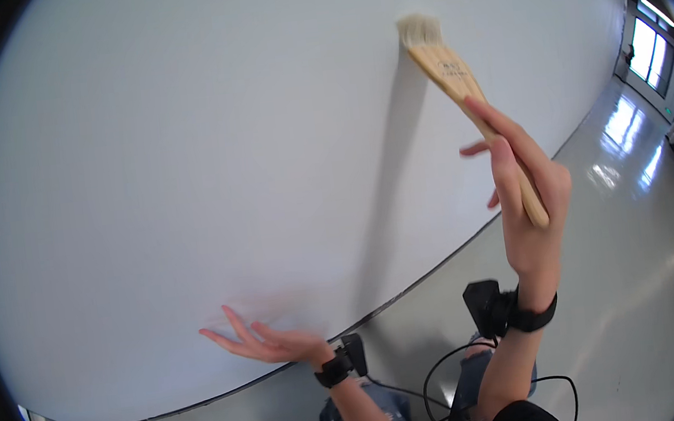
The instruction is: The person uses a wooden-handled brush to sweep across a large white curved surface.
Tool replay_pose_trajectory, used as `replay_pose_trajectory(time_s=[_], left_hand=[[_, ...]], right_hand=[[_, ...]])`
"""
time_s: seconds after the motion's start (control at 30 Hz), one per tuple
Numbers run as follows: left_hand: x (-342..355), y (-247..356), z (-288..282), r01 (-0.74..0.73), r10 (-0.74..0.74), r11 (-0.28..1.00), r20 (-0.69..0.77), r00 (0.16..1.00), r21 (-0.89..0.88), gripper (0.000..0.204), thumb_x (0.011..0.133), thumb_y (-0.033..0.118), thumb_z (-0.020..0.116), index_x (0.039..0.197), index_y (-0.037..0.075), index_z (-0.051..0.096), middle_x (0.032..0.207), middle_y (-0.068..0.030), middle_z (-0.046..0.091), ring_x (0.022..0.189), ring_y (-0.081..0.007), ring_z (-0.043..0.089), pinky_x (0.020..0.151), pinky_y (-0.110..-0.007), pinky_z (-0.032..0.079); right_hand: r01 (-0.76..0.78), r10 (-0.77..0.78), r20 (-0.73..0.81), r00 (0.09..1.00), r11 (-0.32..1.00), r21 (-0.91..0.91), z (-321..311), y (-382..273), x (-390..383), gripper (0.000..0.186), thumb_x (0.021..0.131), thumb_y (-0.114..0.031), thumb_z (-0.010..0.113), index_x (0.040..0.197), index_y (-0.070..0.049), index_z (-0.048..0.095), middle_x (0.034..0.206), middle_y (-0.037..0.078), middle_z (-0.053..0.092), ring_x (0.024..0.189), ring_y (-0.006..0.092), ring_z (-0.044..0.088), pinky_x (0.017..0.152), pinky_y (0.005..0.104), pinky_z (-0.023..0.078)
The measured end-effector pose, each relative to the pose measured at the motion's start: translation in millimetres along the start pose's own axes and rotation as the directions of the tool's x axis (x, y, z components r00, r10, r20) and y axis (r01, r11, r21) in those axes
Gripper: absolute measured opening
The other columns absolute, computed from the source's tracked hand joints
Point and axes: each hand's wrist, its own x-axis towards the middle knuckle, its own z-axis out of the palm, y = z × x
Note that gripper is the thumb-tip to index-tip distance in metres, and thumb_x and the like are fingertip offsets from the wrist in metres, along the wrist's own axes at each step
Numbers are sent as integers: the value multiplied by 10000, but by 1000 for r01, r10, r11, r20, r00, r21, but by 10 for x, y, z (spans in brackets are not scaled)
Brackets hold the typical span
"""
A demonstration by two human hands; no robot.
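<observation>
A flat wooden paintbrush [454,75] with pale bristles is held up in my right hand [532,190]. My fingers and thumb grip its handle, whose end reaches back over the palm. The bristles [420,31] meet or nearly meet a large white wall [208,158], and I cannot tell whether they press on it. A long shadow of the brush and arm falls down the wall. Lower down, my left hand [277,340] is in front of the wall near its bottom edge, with fingers spread and nothing in them.
Dark devices are strapped to both wrists, and black cables [427,390] loop between my arms. Along the wall's foot runs a glossy grey floor [607,281]. My legs in blue jeans show below. Bright windows [649,54] and a door stand at the far right.
</observation>
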Motion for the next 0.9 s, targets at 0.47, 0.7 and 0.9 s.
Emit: replay_pose_trajectory(time_s=[0.47, 0.7, 0.9], left_hand=[[179, -33, -89, -199, 220, 954, -76, 972, 223, 430, 1055, 247, 410, 1336, 19, 643, 1612, -205, 328, 1509, -366, 274, 1192, -525, 269], [230, 54, -148, -184, 205, 954, -66, 977, 238, 406, 1057, 238, 418, 1282, 36, 689, 1624, -184, 323, 1509, -361, 285, 1205, -510, 236], [195, 181, -114, -177, 181, 965, -2, 983, 195, 404, 1054, 226, 412, 1244, 29, 710, 1617, -157, 342, 1490, -338, 328, 1175, -476, 305]], right_hand=[[171, -25, 651, 759, 972, -161, -167, -126, 5, 136, 883, -104, 685, 986, -67, 766, 542, 139, 548, 475, 323, 534, 490, 357, 437], [93, -201, 554, 808, 972, 217, -421, 53, 313, 276, 889, -122, 686, 1151, -47, 726, 739, 134, 648, 604, 243, 629, 579, 310, 473], [167, -279, 278, 919, 915, 367, 449, 456, 119, 385, 917, -45, 640, 1301, -20, 652, 1097, 174, 714, 870, 242, 703, 778, 288, 526]])
